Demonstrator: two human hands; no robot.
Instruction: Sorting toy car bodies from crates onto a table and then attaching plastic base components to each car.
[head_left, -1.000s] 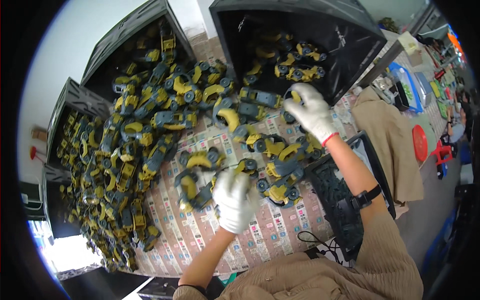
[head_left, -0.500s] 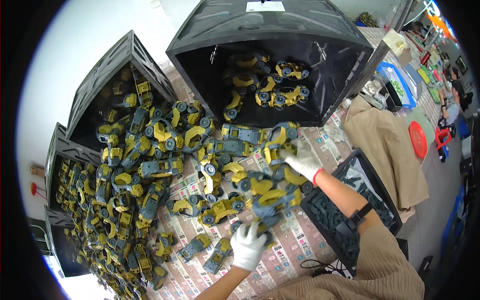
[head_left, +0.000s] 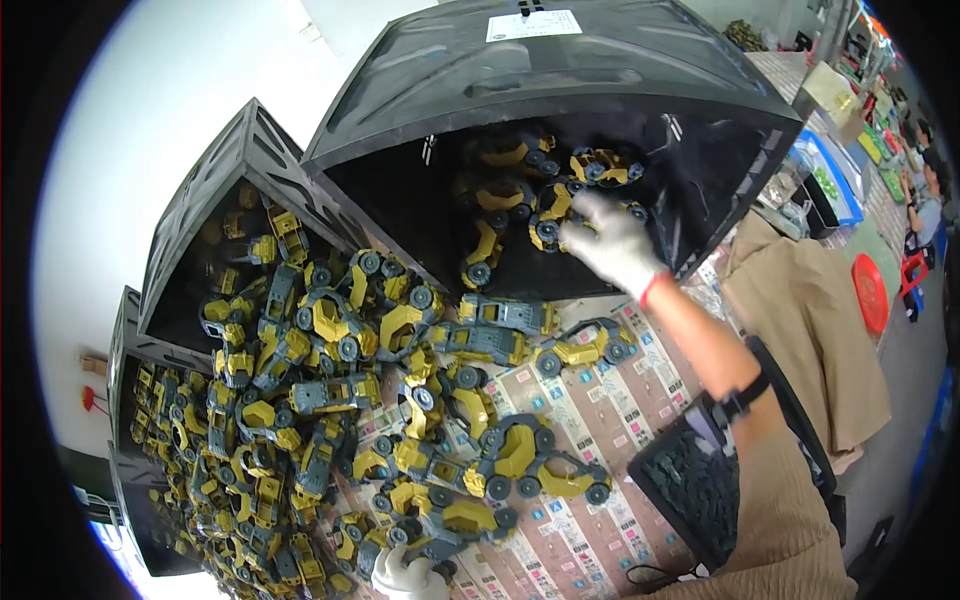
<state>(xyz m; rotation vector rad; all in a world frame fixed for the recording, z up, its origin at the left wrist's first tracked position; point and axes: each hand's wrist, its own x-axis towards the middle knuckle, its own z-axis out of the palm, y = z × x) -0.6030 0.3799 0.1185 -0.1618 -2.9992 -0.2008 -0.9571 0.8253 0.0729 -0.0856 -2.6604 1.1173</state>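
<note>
My right hand (head_left: 612, 242), in a white glove with a red cuff, reaches into the mouth of the large black crate (head_left: 560, 75). Slightly smeared, its fingers look apart, over a yellow and grey toy car (head_left: 550, 215). Several more toy cars lie in that crate. Down at the lower edge, my gloved left hand (head_left: 408, 577) has its fingers bent against a grey and yellow toy car (head_left: 435, 543); part of the hand is cut off. Just above it several cars, among them a yellow-bodied toy car (head_left: 515, 448), lie bunched together. Another toy car (head_left: 585, 347) stands alone below the crate.
A heap of toy cars (head_left: 250, 440) spreads along the left, spilling from smaller black crates (head_left: 215, 165). Beside my right forearm sits a black tray of dark parts (head_left: 690, 480). Brown cloth (head_left: 800, 330) hangs at the right; people work farther off.
My right hand has left the cars on the table and moved up into the crate. My left hand has moved down and left; the bunched cars have shifted left. The view has tilted.
</note>
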